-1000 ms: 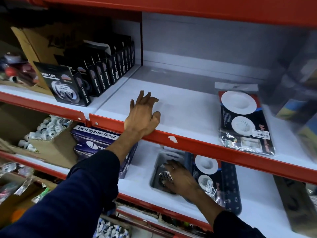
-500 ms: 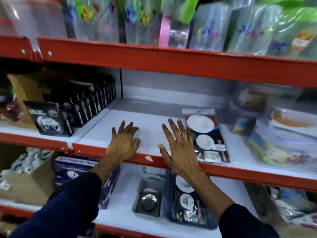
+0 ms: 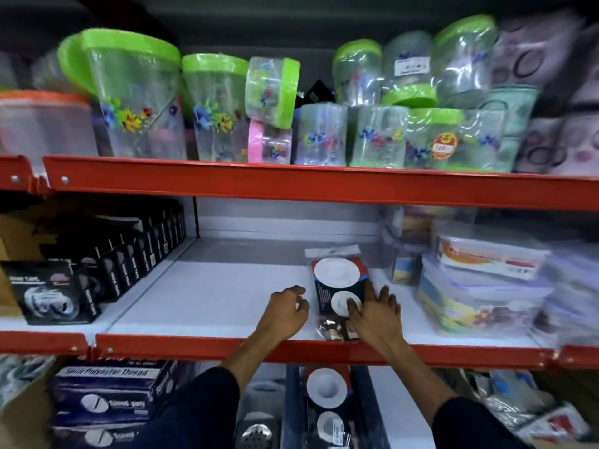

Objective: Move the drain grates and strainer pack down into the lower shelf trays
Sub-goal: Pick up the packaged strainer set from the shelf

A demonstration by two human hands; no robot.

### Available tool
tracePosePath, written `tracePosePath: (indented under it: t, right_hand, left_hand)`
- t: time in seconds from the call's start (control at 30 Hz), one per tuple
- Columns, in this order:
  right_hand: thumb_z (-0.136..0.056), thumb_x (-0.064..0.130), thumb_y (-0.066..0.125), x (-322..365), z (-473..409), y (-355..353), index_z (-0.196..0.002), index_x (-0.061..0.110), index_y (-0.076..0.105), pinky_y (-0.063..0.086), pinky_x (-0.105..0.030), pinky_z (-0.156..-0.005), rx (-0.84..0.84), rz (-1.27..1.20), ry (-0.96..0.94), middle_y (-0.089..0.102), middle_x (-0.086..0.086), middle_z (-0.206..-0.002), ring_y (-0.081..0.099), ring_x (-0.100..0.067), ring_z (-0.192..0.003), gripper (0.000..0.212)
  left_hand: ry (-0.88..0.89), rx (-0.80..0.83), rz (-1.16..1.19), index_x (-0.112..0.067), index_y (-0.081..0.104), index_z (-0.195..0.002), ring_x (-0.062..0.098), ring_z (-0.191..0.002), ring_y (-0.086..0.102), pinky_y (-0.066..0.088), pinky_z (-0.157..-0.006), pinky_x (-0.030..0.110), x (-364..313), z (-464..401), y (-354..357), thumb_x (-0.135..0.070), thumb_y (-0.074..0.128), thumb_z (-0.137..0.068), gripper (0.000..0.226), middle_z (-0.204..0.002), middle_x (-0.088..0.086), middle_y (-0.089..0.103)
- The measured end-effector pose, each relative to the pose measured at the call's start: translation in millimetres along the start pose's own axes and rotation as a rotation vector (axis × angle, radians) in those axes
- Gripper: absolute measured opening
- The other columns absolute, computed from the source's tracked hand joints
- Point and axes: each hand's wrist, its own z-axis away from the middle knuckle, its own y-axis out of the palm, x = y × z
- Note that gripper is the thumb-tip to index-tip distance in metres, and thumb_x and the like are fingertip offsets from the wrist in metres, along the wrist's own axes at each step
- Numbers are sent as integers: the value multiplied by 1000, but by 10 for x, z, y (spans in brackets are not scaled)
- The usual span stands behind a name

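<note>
A strainer pack, a clear bag over a dark card with two white round strainers, lies flat on the middle shelf. My right hand rests on its near right part with fingers spread, not closed around it. My left hand sits just left of the pack, fingers curled, holding nothing. On the lower shelf a dark blue tray holds another strainer pack. Left of it a grey tray holds a round metal drain grate.
Black tape boxes line the middle shelf's left side; stacked plastic food containers crowd its right. Green-lidded jars fill the top shelf. Blue thread boxes sit lower left. Red shelf lips cross in front.
The view has tilted up. My right hand came up from the lower tray and now lies on the strainer pack. My left hand slid right along the middle shelf and curled.
</note>
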Motion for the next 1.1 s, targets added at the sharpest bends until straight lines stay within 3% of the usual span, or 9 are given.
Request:
tracePosePath:
  t: [0.1,0.27,0.33,0.43,0.53,0.63,0.87,0.97,1.1]
  right_hand:
    - [-98,37,50,-137,-68,-98,-135,-2,39,45,-48,-103,63,-134,63,60,-25,-125,55,-44,-121,55]
    - [-91,17,58,-203,-70,-368,-87,5,49,50,-39,-74,-29,-320,49,69,-25,-97,65,-42,-96,15]
    - [-89,15,64,-226,-36,-491,-100,1,59,54,-36,-69,-57,-458,64,73,-21,-94,69,-37,-88,19]
    - [-87,7,73,-307,66,-687,-134,-1,51,54,-21,-54,75,-836,159,72,-6,-89,68,-16,-69,53]
    - [-82,1,75,-440,231,-814,-128,-1,59,58,-28,-64,263,-1064,155,76,-13,-102,74,-22,-83,49]
    - [-81,-5,73,-593,433,-785,-113,8,69,61,-32,-73,409,-1153,92,77,-13,-108,74,-22,-86,34]
    - [-78,-6,77,-956,817,-313,-113,5,64,59,-39,-87,621,-1038,138,70,-15,-109,68,-22,-96,39]
    - [-77,-8,77,-1091,965,-26,-118,-9,60,51,-54,-103,646,-995,190,69,-19,-110,66,-28,-100,44]
    - [-78,-8,77,-1278,1157,359,-117,-13,60,49,-59,-101,690,-973,243,68,-20,-105,64,-32,-97,43]
  left_hand:
    - [-56,13,101,-7,59,-132,26,-123,61,38,-94,14,-157,-67,165,-23,55,-96,40,-139,12,61]
    - [-160,-58,290,-3,64,-121,25,-112,68,48,-97,25,-264,-130,266,-18,75,-84,42,-118,17,73]
    - [-206,-77,419,-4,63,-121,27,-105,69,54,-95,32,-279,-137,206,-14,80,-79,47,-112,19,74]
    - [-247,-50,594,-4,60,-121,22,-88,70,54,-68,29,-292,-70,47,-10,83,-74,52,-102,12,75]
    - [-258,28,672,-7,63,-115,11,-72,71,50,-55,23,-276,111,-137,-8,85,-70,51,-95,3,77]
    - [-219,139,699,-8,68,-110,15,-76,75,56,-59,22,-209,355,-217,1,87,-63,52,-92,7,78]
    - [-251,215,570,-9,68,-78,17,-59,70,61,-57,34,120,888,134,9,89,-56,35,-62,1,71]
    - [-240,222,483,-17,69,-62,17,-58,67,58,-62,36,306,1041,390,5,91,-55,31,-60,0,71]
    - [-245,227,350,-5,71,-65,21,-64,73,58,-59,31,550,1206,701,-6,93,-55,24,-67,7,76]
